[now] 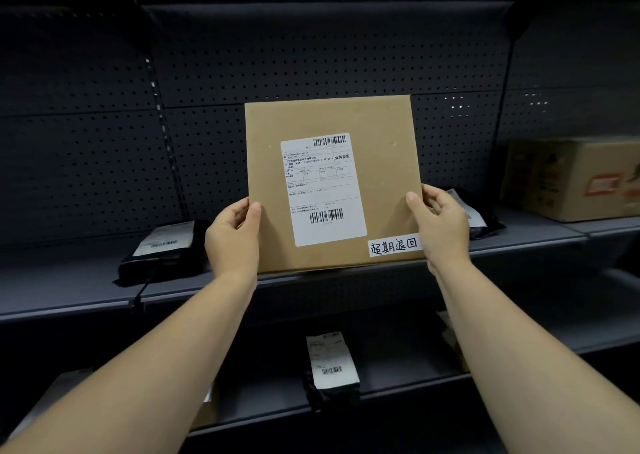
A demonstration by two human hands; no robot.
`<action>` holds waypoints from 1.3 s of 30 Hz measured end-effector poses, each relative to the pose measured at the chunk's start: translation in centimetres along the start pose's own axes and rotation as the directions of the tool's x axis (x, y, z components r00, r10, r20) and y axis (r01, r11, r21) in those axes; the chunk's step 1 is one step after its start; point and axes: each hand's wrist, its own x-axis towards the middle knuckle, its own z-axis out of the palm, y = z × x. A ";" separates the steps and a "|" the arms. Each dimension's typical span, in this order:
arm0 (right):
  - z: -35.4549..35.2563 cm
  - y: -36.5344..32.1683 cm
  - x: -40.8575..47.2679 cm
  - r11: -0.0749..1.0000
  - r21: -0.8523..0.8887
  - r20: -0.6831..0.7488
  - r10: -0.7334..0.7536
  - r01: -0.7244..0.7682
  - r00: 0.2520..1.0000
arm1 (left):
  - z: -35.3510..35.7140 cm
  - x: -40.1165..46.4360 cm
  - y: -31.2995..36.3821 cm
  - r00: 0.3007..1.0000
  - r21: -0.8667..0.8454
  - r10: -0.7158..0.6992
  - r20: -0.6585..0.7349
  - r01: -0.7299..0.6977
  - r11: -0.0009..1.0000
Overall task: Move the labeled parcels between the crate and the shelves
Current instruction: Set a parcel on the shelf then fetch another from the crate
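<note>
A flat brown cardboard parcel (pixel 381 176) stands upright in front of the dark shelf unit, its face toward me. It carries a white shipping label with barcodes and a small white handwritten tag at its lower right. My left hand (pixel 232 237) grips its lower left edge, thumb on the front. My right hand (pixel 441 227) grips its lower right edge the same way. The parcel's bottom edge is level with the front lip of the middle shelf (pixel 69 287). No crate is in view.
A black labeled bag (pixel 162 253) lies on the middle shelf at left, another black bag (pixel 481 220) behind my right hand, and a large cardboard box (pixel 571 176) at far right. A black labeled parcel (pixel 330 370) sits on the lower shelf (pixel 398 381). A perforated back panel is behind.
</note>
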 end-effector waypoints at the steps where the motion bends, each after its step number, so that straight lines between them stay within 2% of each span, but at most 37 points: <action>1: -1.0 -0.3 0.1 1.000 -0.009 -0.017 -0.008 0.008 1.000 | 0.7 -0.5 0.3 1.000 -0.005 0.005 0.010 -0.005 1.000; 8: -11.5 -2.1 0.8 0.996 -0.084 -0.129 -0.049 0.038 0.990 | 8.4 -6.2 2.5 0.993 -0.033 0.013 0.114 -0.009 0.999; 18: -32.1 -6.1 0.8 0.978 -0.207 -0.365 -0.091 0.015 0.926 | 23.0 -19.7 6.0 0.945 -0.123 -0.013 0.326 0.056 0.991; 28: -49.5 -9.0 -2.8 0.923 -0.377 -0.576 -0.172 -0.073 0.799 | 35.7 -33.4 8.3 0.826 -0.183 0.001 0.563 0.124 0.975; 39: -60.6 -8.5 -3.8 0.892 -0.416 -0.720 -0.205 -0.177 0.663 | 46.9 -42.7 7.4 0.685 -0.174 -0.005 0.729 0.192 0.966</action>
